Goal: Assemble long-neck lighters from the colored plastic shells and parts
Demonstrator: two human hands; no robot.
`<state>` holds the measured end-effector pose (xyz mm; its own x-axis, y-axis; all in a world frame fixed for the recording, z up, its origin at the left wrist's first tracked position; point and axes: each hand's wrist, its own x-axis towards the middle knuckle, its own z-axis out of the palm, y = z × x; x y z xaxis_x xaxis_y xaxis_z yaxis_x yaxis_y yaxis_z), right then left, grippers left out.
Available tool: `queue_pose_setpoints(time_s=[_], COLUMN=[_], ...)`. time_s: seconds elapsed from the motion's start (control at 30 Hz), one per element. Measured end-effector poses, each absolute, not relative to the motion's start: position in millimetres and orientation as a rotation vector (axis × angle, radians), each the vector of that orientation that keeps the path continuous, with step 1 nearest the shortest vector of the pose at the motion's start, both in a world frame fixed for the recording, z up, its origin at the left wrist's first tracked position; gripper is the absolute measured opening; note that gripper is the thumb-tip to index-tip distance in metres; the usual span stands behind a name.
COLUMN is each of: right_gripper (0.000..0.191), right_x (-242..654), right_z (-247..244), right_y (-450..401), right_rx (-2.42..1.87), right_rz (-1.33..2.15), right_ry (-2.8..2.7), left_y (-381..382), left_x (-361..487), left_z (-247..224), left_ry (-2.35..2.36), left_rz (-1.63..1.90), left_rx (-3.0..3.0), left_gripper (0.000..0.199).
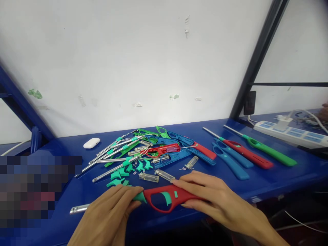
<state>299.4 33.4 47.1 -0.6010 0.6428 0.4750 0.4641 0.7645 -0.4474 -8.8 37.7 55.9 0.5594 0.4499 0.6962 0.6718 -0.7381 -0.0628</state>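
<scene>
A red long-nosed lighter (182, 195) lies crosswise between my two hands, low over the table's near side. My left hand (109, 208) is closed around its green collar, and the silver tube (79, 209) sticks out to the left beyond my fingers. My right hand (217, 198) grips the red handle, whose far end is hidden under my fingers. Inside the handle's loop a green trigger (167, 198) shows. Just beyond my hands lie clear fuel tanks (149, 177) and loose green triggers (118, 174). Silver tubes with green collars (109, 172) lie behind them.
Red, green and blue handle shells (173, 158) are heaped mid-table. To the right rest a red lighter (247, 155), a green lighter (273, 152) and blue handle pieces (230, 164). A white case (91, 143) sits at back left, a power strip (294, 133) at far right.
</scene>
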Motion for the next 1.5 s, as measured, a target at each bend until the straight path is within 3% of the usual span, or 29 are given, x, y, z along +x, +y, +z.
queue_pose_setpoints(time_s=[0.4, 0.8, 1.1, 1.3, 1.5], right_gripper=[0.039, 0.036, 0.026, 0.024, 0.031], right_x=[298.8, 296.9, 291.4, 287.4, 296.0], right_z=[48.0, 31.6, 50.8, 51.1, 19.7], right_y=[32.3, 26.4, 25.5, 19.5, 5.8], right_rx=[-0.923, -0.904, -0.906, -0.962, -1.175], right_rz=[0.469, -0.01, 0.467, 0.465, 0.26], right_ry=[-2.265, -2.194, -1.976, -1.977, -2.006], left_y=[39.2, 38.8, 32.8, 29.4, 23.7], left_x=[2.9, -0.7, -2.6, 0.8, 3.3], left_z=[41.6, 49.2, 55.6, 48.0, 54.0], left_ry=[-0.882, -0.966, -0.85, -0.842, -0.879], left_rz=[-1.118, -1.102, -0.607, -0.602, -0.764], left_rx=[-2.424, -2.554, -2.246, -2.23, -2.282], left_gripper=[0.025, 0.02, 0.04, 0.043, 0.046])
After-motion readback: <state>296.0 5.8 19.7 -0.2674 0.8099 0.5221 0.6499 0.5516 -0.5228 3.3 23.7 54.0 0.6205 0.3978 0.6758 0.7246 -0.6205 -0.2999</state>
